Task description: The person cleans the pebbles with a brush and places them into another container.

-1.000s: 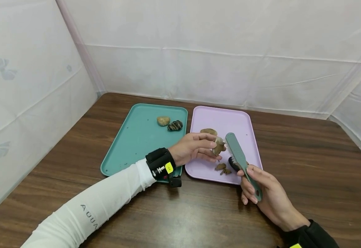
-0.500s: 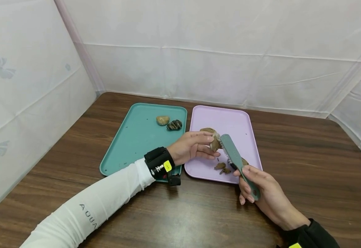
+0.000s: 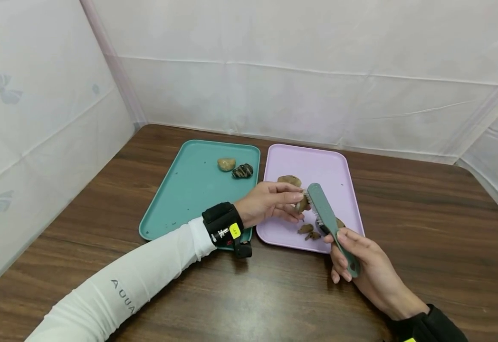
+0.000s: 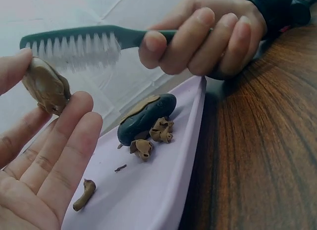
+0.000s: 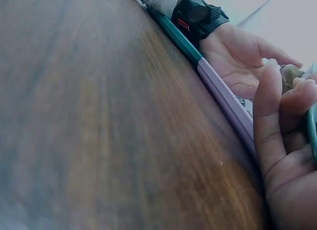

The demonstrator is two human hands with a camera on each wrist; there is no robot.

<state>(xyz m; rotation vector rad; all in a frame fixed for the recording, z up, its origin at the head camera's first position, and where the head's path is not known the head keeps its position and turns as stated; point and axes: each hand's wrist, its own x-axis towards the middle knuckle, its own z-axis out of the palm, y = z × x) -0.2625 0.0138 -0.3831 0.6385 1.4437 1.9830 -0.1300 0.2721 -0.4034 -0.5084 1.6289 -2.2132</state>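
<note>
My left hand (image 3: 266, 204) pinches a stone (image 4: 47, 86) partly coated in brown clay between thumb and fingertips, raised over the lilac tray (image 3: 304, 159). In my right hand (image 3: 373, 266) is the handle of a green brush (image 3: 323, 209). Its white bristles (image 4: 74, 49) point down at the stone's top edge in the left wrist view, right by the left thumb. Below, on the tray, lies a dark stone (image 4: 148, 118) with a strip of clay across it. Crumpled clay pieces (image 4: 142, 148) sit beside it, and a small clay roll (image 4: 84, 195) lies nearer.
A teal tray (image 3: 189, 190) stands to the left, bearing a tan stone (image 3: 226, 164), a dark striped stone (image 3: 242, 171) and small crumbs. Another brownish stone (image 3: 289, 180) rests on the lilac tray behind my left hand. Both trays are on a brown wooden table (image 3: 249, 294).
The brush head moved left onto the stone, overlapping it, then drew back slightly right. The stone shifted a little left and back again. Both hands keep their holds.
</note>
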